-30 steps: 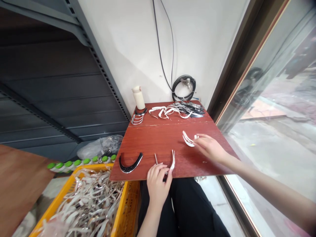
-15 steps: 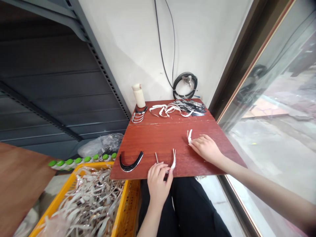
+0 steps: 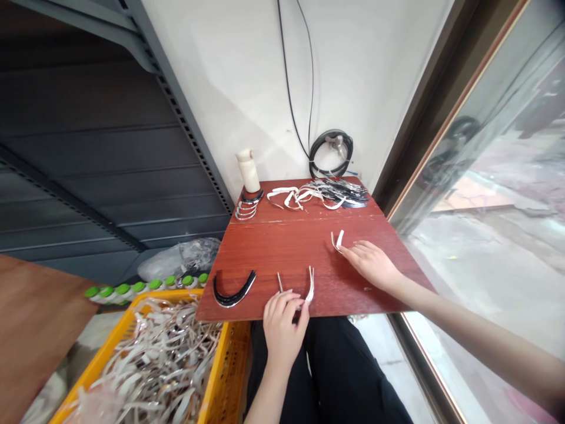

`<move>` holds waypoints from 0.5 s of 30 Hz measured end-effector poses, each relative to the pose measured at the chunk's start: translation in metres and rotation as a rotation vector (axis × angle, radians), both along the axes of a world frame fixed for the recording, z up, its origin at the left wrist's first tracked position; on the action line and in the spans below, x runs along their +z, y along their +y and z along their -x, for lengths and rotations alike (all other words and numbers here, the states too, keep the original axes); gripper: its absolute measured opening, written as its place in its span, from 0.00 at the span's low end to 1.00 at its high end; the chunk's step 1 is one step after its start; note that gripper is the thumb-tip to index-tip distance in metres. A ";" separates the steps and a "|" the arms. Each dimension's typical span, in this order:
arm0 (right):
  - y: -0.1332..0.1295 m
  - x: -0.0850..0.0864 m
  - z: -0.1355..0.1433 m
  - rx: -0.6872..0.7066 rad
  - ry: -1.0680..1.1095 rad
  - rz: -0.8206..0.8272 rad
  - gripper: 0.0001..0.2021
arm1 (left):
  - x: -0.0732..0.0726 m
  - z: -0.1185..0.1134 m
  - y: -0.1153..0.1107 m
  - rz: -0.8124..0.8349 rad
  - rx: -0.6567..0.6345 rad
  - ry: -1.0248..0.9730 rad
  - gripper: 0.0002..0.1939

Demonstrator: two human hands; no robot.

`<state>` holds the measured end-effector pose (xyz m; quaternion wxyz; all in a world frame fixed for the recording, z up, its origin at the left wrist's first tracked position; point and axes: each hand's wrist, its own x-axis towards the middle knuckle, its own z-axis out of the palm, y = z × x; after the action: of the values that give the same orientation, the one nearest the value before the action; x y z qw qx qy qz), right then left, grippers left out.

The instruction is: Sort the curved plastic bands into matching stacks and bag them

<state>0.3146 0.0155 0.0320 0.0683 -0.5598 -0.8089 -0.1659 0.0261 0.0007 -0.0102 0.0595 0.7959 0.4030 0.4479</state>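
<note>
My left hand (image 3: 285, 321) is closed on a curved bundle of white strips (image 3: 311, 288) at the front edge of the red-brown table (image 3: 273, 244). The ends of the bundle stick up on both sides of the fingers. Farther right, my right hand (image 3: 366, 262) has its fingertips on a few short curved white strips (image 3: 339, 240); part of them is hidden by the fingers. Left of my left hand lies a U-shaped bundle of black strips (image 3: 233, 299).
At the back are loose white strips (image 3: 289, 195), a pile of black and silver strips (image 3: 342, 191), a coiled black cable (image 3: 331, 154) and a cream bottle (image 3: 249, 172) beside small curved pieces (image 3: 246, 210). A yellow crate (image 3: 220, 353) of strips stands at left, near green-capped bottles (image 3: 139, 288).
The strips at my right hand have shifted slightly left and spread apart, and my right fingers have moved a little. My left hand has stayed in place.
</note>
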 end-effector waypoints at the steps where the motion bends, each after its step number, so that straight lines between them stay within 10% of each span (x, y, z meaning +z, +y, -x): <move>1: 0.000 0.000 -0.003 0.009 0.050 -0.013 0.20 | 0.000 0.000 0.000 0.000 -0.001 -0.001 0.03; 7: -0.008 0.019 -0.002 -0.120 0.929 -0.043 0.19 | -0.001 0.000 0.001 -0.002 -0.007 -0.007 0.02; 11: -0.008 0.022 -0.007 -0.240 1.574 0.296 0.19 | -0.003 -0.001 0.001 -0.001 -0.009 -0.008 0.02; 15: -0.010 0.006 -0.033 -0.423 1.398 0.356 0.14 | -0.003 0.000 0.001 -0.010 -0.006 -0.005 0.02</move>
<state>0.3472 0.0055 0.0384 0.4414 -0.6808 -0.4668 0.3519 0.0260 0.0022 -0.0130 0.0578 0.7964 0.3980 0.4516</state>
